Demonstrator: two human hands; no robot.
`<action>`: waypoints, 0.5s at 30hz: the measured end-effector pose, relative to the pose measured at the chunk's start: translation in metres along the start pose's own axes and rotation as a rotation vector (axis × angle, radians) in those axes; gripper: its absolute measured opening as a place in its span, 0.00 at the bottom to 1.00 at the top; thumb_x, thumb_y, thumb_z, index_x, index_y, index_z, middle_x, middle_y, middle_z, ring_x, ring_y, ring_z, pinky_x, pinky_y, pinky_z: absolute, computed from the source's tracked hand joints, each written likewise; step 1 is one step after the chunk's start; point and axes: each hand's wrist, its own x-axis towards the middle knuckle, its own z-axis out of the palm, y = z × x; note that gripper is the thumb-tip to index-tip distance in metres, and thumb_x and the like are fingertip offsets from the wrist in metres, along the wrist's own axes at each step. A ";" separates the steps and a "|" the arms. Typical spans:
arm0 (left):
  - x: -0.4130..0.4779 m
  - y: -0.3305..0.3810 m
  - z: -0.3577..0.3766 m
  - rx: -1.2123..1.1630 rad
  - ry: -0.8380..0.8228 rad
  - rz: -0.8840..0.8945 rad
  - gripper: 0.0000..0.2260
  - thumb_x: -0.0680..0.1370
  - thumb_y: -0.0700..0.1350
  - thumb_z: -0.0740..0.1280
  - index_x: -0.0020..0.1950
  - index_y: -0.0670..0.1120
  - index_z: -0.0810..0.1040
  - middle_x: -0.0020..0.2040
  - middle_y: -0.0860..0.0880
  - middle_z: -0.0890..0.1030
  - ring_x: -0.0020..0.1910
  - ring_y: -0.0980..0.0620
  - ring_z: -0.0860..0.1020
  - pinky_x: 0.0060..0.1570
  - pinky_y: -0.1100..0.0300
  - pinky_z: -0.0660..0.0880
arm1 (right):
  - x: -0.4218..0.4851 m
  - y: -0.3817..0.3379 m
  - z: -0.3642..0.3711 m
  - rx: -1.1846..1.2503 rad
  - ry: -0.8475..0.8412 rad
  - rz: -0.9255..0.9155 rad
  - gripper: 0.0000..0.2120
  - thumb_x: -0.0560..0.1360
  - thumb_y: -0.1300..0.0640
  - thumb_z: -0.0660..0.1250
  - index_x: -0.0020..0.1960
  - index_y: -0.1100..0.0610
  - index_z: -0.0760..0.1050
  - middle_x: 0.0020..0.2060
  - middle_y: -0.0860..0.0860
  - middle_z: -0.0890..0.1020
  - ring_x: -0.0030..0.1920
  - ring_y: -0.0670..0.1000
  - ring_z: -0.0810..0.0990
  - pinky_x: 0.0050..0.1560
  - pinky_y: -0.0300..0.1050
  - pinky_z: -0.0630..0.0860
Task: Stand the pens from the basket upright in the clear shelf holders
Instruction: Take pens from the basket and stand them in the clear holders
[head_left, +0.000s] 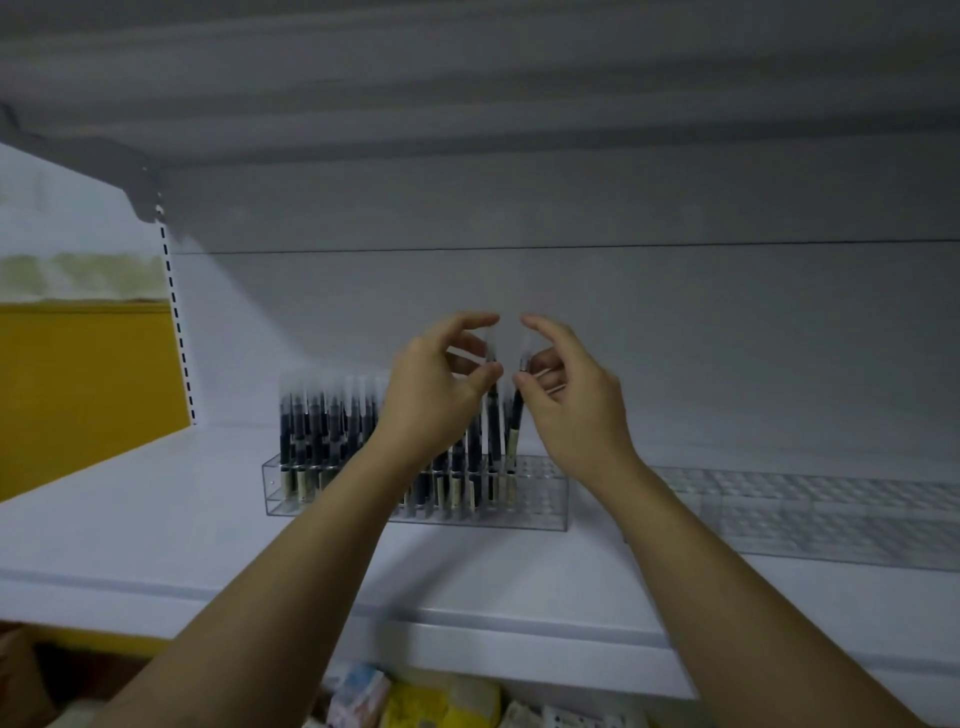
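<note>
A clear holder (540, 499) with a grid of holes stands on the white shelf (156, 519). Several dark pens with clear caps (311, 431) stand upright in its left and middle part. My left hand (436, 395) pinches the top of one upright pen (492, 415) between thumb and forefinger. Just to its right, my right hand (576, 405) pinches another pen (515, 415), which leans slightly and has its lower end in the holder. The holes at the holder's right end are bare. The basket is out of view.
A second clear holder (810, 514) without pens lies on the shelf to the right. The shelf above hangs low over the hands. A yellow panel (78, 395) is at the left. Coloured packets (415, 701) sit on the shelf below.
</note>
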 end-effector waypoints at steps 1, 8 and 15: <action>0.000 0.000 0.000 0.002 -0.005 0.002 0.18 0.76 0.41 0.70 0.63 0.54 0.75 0.48 0.55 0.78 0.42 0.60 0.79 0.35 0.73 0.75 | 0.001 0.000 0.000 0.005 -0.007 0.002 0.24 0.77 0.61 0.67 0.70 0.46 0.69 0.41 0.44 0.75 0.36 0.39 0.76 0.37 0.25 0.72; -0.002 0.001 0.000 0.003 -0.011 0.015 0.17 0.76 0.41 0.70 0.63 0.55 0.75 0.47 0.57 0.77 0.43 0.60 0.80 0.34 0.67 0.78 | 0.001 0.001 -0.005 -0.025 -0.024 -0.015 0.23 0.77 0.59 0.69 0.69 0.46 0.71 0.39 0.42 0.75 0.36 0.38 0.76 0.39 0.25 0.73; -0.001 0.002 -0.004 0.070 -0.001 0.020 0.18 0.76 0.41 0.70 0.64 0.53 0.74 0.47 0.59 0.76 0.44 0.60 0.79 0.36 0.67 0.78 | -0.006 0.005 -0.004 -0.103 -0.134 -0.007 0.22 0.76 0.58 0.70 0.67 0.44 0.73 0.43 0.44 0.77 0.40 0.43 0.78 0.44 0.37 0.77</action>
